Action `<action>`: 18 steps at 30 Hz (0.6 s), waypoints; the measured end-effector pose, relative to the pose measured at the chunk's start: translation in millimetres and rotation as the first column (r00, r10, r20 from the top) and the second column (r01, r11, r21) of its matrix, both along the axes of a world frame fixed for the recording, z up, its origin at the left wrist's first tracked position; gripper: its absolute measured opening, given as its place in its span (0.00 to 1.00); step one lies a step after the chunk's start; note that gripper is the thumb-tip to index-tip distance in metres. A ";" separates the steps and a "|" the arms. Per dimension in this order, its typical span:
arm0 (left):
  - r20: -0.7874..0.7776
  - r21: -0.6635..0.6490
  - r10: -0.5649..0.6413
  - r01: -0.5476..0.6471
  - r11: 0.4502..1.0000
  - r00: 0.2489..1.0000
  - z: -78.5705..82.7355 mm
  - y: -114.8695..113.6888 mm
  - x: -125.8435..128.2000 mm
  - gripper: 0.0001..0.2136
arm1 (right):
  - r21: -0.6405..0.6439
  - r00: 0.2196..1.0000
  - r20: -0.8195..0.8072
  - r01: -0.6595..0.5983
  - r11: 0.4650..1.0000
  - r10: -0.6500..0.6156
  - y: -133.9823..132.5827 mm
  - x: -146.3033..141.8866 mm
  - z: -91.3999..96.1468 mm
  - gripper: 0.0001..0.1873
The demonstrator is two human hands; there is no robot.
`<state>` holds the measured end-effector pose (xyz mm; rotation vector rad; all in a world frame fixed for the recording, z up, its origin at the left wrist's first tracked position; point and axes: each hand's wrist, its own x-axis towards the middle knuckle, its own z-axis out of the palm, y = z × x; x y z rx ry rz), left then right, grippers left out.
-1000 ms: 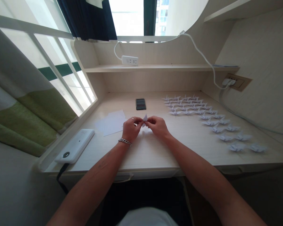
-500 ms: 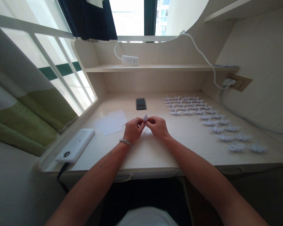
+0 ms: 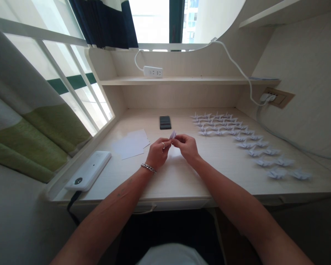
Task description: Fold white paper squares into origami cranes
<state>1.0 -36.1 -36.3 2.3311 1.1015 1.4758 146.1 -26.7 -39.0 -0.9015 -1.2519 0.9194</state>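
Both hands meet above the middle of the pale wooden desk (image 3: 182, 180). My left hand (image 3: 158, 152), with a ring and a chain bracelet, pinches a small folded white paper piece (image 3: 172, 135) from the left. My right hand (image 3: 186, 146) pinches the same paper from the right. Only the paper's upper tip shows between the fingertips. A few loose white paper sheets (image 3: 131, 143) lie on the desk just left of my left hand.
Several folded white paper cranes (image 3: 237, 138) lie in rows across the right of the desk. A black phone (image 3: 165, 122) lies behind my hands. A white flat device (image 3: 88, 170) sits at the left edge. A power strip (image 3: 153, 71) rests on the shelf; cables run down the right wall.
Both hands have shifted slightly away from me and to the right with the folded paper. My left hand's fingers have turned round it. The view has tilted a little.
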 end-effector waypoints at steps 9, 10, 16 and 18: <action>0.171 -0.199 0.173 -0.138 0.970 0.970 9.6 -3.3 -0.6 0.11 | -0.089 0.991 -0.115 -0.085 0.992 0.074 4.2 -0.2 1.3 0.17; 0.163 -0.200 0.169 -0.135 0.970 0.972 10.0 -3.1 -1.2 0.12 | -0.092 0.987 -0.128 -0.105 0.990 0.092 3.6 -0.6 1.7 0.18; 0.113 -0.135 0.119 -0.103 0.985 0.987 8.2 -1.8 -0.9 0.10 | -0.106 0.989 -0.115 -0.108 0.989 0.095 1.3 -1.2 2.2 0.15; 0.107 -0.122 0.117 -0.104 0.987 0.987 7.2 -1.5 -0.6 0.10 | -0.110 0.992 -0.098 -0.089 0.990 0.078 1.4 -1.3 1.8 0.15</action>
